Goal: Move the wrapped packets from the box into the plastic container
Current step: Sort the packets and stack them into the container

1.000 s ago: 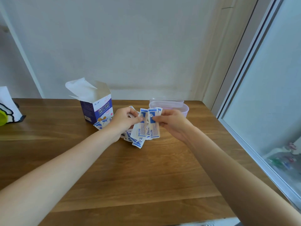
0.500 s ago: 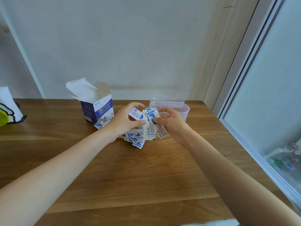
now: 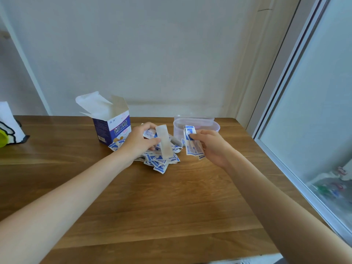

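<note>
The left hand (image 3: 140, 141) covers part of the loose packet pile (image 3: 162, 161). The plastic container (image 3: 213, 126) interior is partly screened by the packets (image 3: 192, 142) in the right hand (image 3: 213, 146). Packet print is illegible. The white object (image 3: 8, 122) is cut off at the left edge.

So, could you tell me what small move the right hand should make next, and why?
Probably carry the right hand a little forward and drop its bunch of packets into the plastic container. That hand already grips the bunch just in front of the open rim, while the left hand holds another packet over the loose pile.
</note>
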The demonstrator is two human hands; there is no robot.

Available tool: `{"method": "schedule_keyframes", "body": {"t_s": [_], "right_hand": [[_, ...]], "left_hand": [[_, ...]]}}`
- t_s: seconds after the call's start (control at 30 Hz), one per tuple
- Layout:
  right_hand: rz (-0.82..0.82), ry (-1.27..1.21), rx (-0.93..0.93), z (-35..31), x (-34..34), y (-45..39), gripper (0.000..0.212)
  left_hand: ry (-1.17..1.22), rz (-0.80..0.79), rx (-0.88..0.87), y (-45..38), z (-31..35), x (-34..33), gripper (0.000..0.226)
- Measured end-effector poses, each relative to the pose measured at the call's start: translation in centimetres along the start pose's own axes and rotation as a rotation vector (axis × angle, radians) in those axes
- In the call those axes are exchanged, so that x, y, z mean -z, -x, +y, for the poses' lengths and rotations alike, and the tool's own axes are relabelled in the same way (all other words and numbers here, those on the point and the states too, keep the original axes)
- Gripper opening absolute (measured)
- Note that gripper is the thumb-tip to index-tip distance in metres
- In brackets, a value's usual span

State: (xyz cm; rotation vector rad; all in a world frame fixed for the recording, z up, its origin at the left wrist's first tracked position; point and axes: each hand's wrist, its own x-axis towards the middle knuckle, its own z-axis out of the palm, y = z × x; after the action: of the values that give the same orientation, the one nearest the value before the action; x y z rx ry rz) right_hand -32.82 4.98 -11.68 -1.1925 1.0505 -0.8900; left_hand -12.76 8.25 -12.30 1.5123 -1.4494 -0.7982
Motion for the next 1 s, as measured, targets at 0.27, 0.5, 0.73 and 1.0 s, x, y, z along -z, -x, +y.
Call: {"method": "schedule_keyframes", "body": {"t_s": [0.27, 0.5, 0.73, 1.0], "right_hand": [[-0.198, -0.184, -0.132, 0.6, -1.0, 0.0, 0.012], [-0.331, -0.203, -0.160, 0.4, -0.9, 0.2, 0.031], [-0.056, -0.353, -0.138, 0.4, -1.8, -0.5, 0.010], [0.131, -0.235, 0.027, -0.3, -0.4, -0.9, 0.019]], "left_hand": [[-0.228, -0.041, -0.359, 0.7, 1.1, -0.7, 0.044], [-0.218, 0.039, -0.454, 0.8, 0.7, -0.8, 0.051], [-0.246, -0.004, -0.518, 0.8, 0.7, -1.0, 0.029], [0.360, 0.155, 0.017, 0.3, 0.6, -0.6, 0.014]]}}
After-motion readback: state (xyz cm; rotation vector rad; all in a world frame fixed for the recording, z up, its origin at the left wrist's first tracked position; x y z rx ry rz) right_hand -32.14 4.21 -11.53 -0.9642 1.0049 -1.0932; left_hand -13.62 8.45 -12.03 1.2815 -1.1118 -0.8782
